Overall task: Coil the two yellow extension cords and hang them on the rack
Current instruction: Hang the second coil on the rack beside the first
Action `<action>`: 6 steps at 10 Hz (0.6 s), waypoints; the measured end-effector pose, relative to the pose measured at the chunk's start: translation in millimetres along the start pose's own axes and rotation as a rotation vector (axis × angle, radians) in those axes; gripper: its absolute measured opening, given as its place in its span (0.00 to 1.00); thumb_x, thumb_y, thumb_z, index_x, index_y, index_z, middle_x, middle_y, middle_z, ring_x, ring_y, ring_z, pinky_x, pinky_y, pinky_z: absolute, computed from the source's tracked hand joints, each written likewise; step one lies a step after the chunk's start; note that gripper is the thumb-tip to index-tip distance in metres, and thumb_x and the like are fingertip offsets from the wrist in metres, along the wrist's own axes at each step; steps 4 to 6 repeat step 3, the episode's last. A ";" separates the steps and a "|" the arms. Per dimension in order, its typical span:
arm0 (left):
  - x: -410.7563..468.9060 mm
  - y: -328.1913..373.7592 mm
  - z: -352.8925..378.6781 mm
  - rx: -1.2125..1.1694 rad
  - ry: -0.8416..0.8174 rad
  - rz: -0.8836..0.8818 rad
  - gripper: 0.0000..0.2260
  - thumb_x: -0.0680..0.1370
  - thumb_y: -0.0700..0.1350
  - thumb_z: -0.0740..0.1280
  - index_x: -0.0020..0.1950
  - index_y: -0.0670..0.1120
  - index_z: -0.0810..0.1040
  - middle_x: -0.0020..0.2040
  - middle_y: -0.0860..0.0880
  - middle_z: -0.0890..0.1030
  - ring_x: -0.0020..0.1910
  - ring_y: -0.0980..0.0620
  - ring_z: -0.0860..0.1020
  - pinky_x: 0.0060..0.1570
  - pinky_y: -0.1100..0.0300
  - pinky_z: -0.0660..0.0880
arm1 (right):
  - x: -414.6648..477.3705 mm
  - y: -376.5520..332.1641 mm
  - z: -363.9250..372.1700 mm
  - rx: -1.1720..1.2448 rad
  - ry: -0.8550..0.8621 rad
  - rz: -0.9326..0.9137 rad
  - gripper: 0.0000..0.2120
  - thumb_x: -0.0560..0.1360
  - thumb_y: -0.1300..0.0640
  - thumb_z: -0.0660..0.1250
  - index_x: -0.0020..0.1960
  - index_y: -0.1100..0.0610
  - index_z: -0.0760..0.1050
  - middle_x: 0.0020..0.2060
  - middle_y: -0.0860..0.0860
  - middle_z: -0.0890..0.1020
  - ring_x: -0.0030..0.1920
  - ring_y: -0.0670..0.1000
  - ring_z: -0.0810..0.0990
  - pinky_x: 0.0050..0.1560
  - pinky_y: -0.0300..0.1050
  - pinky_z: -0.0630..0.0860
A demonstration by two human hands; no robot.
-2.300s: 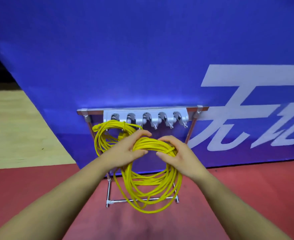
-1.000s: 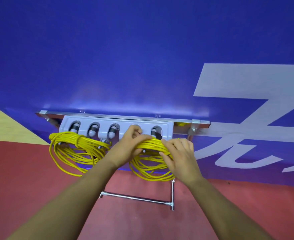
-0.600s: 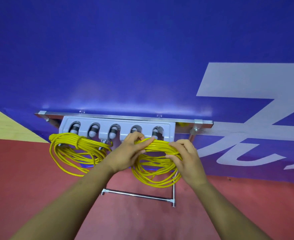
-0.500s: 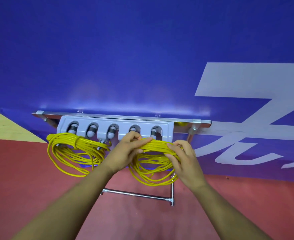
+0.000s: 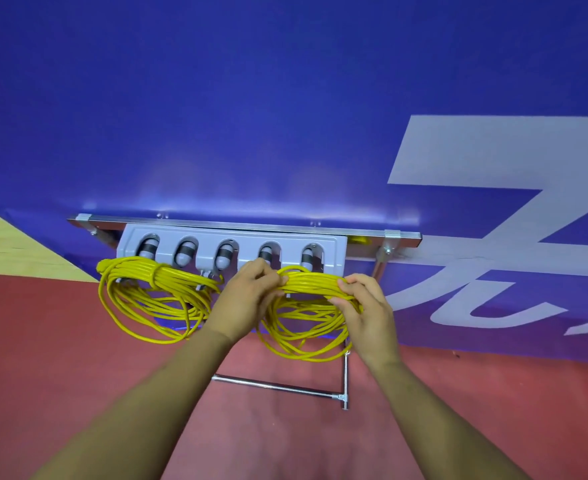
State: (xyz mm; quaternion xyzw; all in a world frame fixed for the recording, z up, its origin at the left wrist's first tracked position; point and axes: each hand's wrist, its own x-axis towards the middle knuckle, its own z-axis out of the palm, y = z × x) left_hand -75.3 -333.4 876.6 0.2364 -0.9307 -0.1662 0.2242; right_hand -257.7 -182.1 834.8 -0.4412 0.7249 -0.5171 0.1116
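Note:
A grey rack (image 5: 334,247) with several roller hooks hangs under a metal rail against the blue banner. One coiled yellow cord (image 5: 154,299) hangs from the rack's left end, with no hand on it. A second coiled yellow cord (image 5: 306,317) is held up against the rack's right end. My left hand (image 5: 247,299) grips the top of this coil at its left. Around the top right of the same coil curl the fingers of my right hand (image 5: 365,310). The hooks behind the coil are partly hidden.
The rack's metal stand (image 5: 278,386) reaches down to the red floor below the coils. A blue banner (image 5: 285,116) with white characters fills the background. Pale wooden flooring (image 5: 5,244) shows at the far left.
I have stepped closer and carried the second coil from mid-air up to the rack's right end. Over the last second both hands have kept their grip with only slight shifts.

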 end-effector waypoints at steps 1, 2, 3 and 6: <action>-6.2 12.4 7.6 -0.042 0.046 -0.096 0.03 0.75 0.40 0.69 0.49 0.45 0.79 0.43 0.48 0.72 0.42 0.48 0.73 0.44 0.58 0.73 | -4.5 -5.6 2.5 -0.082 0.022 0.006 0.11 0.74 0.53 0.69 0.55 0.53 0.80 0.54 0.44 0.76 0.55 0.51 0.78 0.56 0.55 0.75; -8.3 10.6 2.5 -0.089 -0.044 -0.131 0.09 0.74 0.42 0.68 0.54 0.45 0.77 0.48 0.48 0.72 0.48 0.48 0.75 0.51 0.55 0.74 | -6.4 -14.7 -2.9 -0.236 -0.038 -0.017 0.11 0.75 0.52 0.69 0.57 0.52 0.78 0.54 0.46 0.77 0.57 0.52 0.77 0.59 0.53 0.71; -8.5 14.8 -12.4 -0.161 -0.214 -0.177 0.22 0.71 0.45 0.68 0.65 0.47 0.72 0.57 0.48 0.71 0.57 0.49 0.73 0.60 0.56 0.70 | 0.4 -26.9 -12.0 -0.395 -0.151 0.001 0.14 0.75 0.50 0.69 0.59 0.52 0.77 0.54 0.48 0.77 0.58 0.54 0.76 0.61 0.52 0.69; -8.5 14.8 -12.4 -0.161 -0.214 -0.177 0.22 0.71 0.45 0.68 0.65 0.47 0.72 0.57 0.48 0.71 0.57 0.49 0.73 0.60 0.56 0.70 | 0.4 -26.9 -12.0 -0.395 -0.151 0.001 0.14 0.75 0.50 0.69 0.59 0.52 0.77 0.54 0.48 0.77 0.58 0.54 0.76 0.61 0.52 0.69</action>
